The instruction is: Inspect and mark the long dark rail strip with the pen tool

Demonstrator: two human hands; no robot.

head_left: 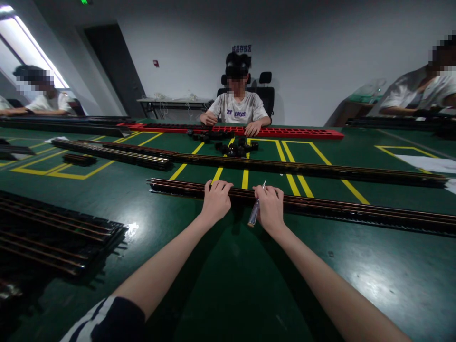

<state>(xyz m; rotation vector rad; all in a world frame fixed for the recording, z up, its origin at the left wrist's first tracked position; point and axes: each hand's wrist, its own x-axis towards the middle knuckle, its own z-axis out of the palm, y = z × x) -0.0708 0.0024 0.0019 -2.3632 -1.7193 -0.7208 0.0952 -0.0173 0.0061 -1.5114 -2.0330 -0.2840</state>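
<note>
My left hand (216, 198) rests on a long dark rail with copper strips (338, 209) that lies across the green table (228, 285); its fingers curl over the rail's far edge. Just to its right, my right hand (270, 205) also lies on the rail and grips a small screwdriver with a clear handle (255, 210), its tip pointing up and away. The two hands are a short gap apart.
More long rails (285, 166) lie further back, and a stack of them (53, 237) sits at the left. A red tray (285, 131) and small black parts (237, 148) lie before a seated person (238, 107) opposite. Other people sit at far left and right.
</note>
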